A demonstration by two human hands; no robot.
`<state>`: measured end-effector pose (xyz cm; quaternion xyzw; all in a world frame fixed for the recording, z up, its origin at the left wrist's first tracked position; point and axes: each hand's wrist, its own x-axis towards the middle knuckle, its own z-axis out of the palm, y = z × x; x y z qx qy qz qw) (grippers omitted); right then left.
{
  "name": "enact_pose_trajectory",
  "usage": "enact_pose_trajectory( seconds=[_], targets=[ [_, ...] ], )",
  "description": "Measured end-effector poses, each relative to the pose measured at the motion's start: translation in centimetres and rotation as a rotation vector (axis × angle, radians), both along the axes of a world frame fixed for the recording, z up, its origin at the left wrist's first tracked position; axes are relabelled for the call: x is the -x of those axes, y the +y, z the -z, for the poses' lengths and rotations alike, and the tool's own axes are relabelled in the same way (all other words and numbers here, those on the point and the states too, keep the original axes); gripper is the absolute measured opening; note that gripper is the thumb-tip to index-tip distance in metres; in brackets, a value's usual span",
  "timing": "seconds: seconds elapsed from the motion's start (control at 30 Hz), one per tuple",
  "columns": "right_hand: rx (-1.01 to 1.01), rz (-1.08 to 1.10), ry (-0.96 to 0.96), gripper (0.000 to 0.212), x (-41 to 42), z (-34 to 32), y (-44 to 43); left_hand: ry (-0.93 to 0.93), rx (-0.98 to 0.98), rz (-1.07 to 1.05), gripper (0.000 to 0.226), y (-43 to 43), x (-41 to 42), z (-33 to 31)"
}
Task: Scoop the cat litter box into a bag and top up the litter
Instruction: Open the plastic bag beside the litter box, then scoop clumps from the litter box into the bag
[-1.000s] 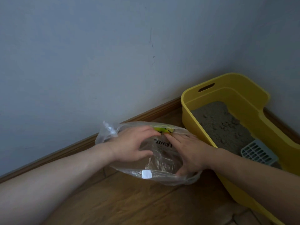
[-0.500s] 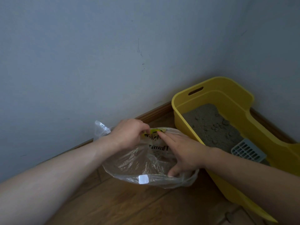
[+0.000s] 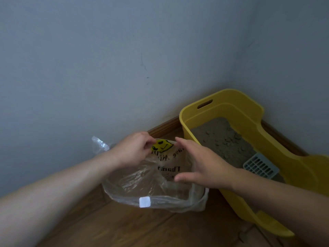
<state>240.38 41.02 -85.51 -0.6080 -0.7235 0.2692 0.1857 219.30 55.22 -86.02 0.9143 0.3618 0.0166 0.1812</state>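
The left hand is left of the yellow litter box. Its thumb and fingers pinch the far rim of a clear plastic bag, right at the bag's yellow smiley print. The bag sits on the wooden floor, just beside the box's left wall, with its mouth held partly open and facing up. A small white sticker marks its near edge.

Between the bag and the box, the right hand is over the bag's mouth. Its fingers are spread and straight and grip nothing. I cannot tell whether they touch the film.

The box's long axis runs from the wall corner toward the near right. Grey litter with scattered clumps fills its bottom. A grey-blue slotted scoop lies on the litter at the box's near end, and its handle is not visible.

The scoop is to the right of both hands, and the free right hand is much nearer to it. So that hand would likely make the short reach over the box's left wall while the left hand holds the bag open.
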Motion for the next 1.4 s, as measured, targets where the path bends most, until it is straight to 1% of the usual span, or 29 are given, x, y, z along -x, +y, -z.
enact_pose_trajectory(
  seconds=[0.1, 0.2, 0.27, 0.33, 0.53, 0.67, 0.7, 0.8, 0.93, 1.1, 1.23, 1.4],
  targets=[
    [-0.067, 0.092, -0.001, 0.091, -1.1, -0.7, -1.5, 0.026, 0.033, -0.017, 0.030, -0.1, -0.7, -0.2],
    [-0.097, 0.232, -0.007, 0.072, -2.8, -0.3, -2.8, -0.007, 0.093, -0.060, 0.040, -0.7, -2.0, -0.7],
    [-0.070, 0.349, -0.023, 0.065, -4.1, 0.4, -3.5, -0.032, 0.124, -0.072, 0.051, -1.1, -3.2, -1.1],
    [-0.031, 0.451, -0.047, 0.062, -5.2, 1.2, -4.0, -0.047, 0.134, -0.063, 0.056, -1.4, -4.3, -1.4],
    [0.109, 0.618, -0.156, 0.059, -7.8, 3.9, -6.6, -0.059, 0.149, -0.040, 0.060, -1.6, -6.5, -1.3],
    [0.232, 0.733, -0.263, 0.035, -9.0, 5.6, -7.6, -0.070, 0.147, -0.026, 0.061, -1.6, -7.3, -1.0],
    [0.269, 0.757, -0.296, 0.034, -9.2, 6.0, -7.6, -0.073, 0.154, -0.028, 0.060, -1.7, -7.4, -0.8],
    [0.367, 0.786, -0.370, 0.040, -9.7, 7.5, -7.6, -0.101, 0.169, -0.034, 0.064, -1.7, -7.7, -0.5],
    [0.488, 0.773, -0.395, 0.046, -10.0, 8.7, -7.3, -0.121, 0.182, -0.027, 0.064, -1.5, -7.9, -0.2],
    [0.529, 0.838, -0.334, 0.045, -10.5, 9.5, -6.2, -0.127, 0.196, -0.031, 0.066, -1.1, -7.7, 0.0],
    [0.545, 0.836, -0.359, 0.046, -10.8, 10.6, -5.4, -0.136, 0.223, -0.044, 0.068, -1.1, -7.7, 0.3],
    [0.584, 0.847, -0.357, 0.038, -11.3, 11.6, -5.3, -0.137, 0.215, -0.041, 0.067, -1.3, -8.1, 0.3]
  ],
)
